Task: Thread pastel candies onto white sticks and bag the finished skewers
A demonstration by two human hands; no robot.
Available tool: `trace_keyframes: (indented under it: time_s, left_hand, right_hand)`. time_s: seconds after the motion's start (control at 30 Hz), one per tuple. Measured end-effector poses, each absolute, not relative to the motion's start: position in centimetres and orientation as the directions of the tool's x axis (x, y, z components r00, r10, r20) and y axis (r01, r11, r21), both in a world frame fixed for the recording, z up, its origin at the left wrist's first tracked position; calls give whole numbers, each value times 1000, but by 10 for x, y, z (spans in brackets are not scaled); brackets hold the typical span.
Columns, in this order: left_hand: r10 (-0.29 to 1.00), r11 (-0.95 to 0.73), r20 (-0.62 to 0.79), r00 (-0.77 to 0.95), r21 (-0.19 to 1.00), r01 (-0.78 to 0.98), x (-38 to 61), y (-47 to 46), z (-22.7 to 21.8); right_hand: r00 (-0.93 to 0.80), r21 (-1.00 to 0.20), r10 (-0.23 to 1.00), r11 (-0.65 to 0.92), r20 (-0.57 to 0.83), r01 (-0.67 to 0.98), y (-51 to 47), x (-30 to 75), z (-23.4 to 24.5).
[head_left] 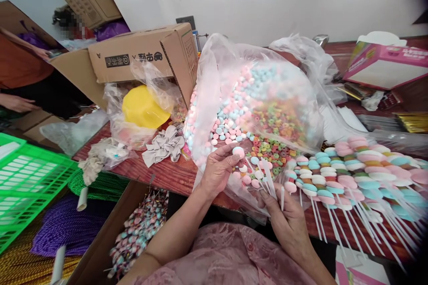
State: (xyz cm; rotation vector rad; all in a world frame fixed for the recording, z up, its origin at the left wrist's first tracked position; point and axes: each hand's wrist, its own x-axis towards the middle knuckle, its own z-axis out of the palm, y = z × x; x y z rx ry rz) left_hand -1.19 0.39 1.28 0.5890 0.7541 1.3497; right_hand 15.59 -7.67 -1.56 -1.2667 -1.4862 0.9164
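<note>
My left hand (219, 167) pinches a round pink candy (238, 152) between thumb and fingers, just in front of the open clear plastic bag (214, 67) full of pink, blue and white candies and coloured rings. My right hand (287, 218) grips a bundle of white sticks (267, 177) that point up towards the bag's mouth. To the right, finished candy skewers (347, 173) lie in rows on the wooden table (167, 173), sticks toward me.
A cardboard box (147, 55) and a bag with a yellow bowl (142, 107) stand behind left. A green crate (30, 178) and purple cord spools (67, 227) sit at left. A box below holds wrapped skewers (137, 231). Another person's arm (16, 102) is far left. A pink box (388, 64) stands at back right.
</note>
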Motion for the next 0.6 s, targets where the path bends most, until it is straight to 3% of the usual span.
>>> trace_keyframes:
  time_s: [0.37,0.6]
  left_hand:
    - [998,58,-63,9,845,-531,-7,0,7]
    - [986,-164,158,-42,957,-241,-11,-2,-2]
  right_hand:
    - [-19,-926,979,197,201,321,-73,155,-14]
    - [-43,-909,967,252,252,332,-81,155,-21]
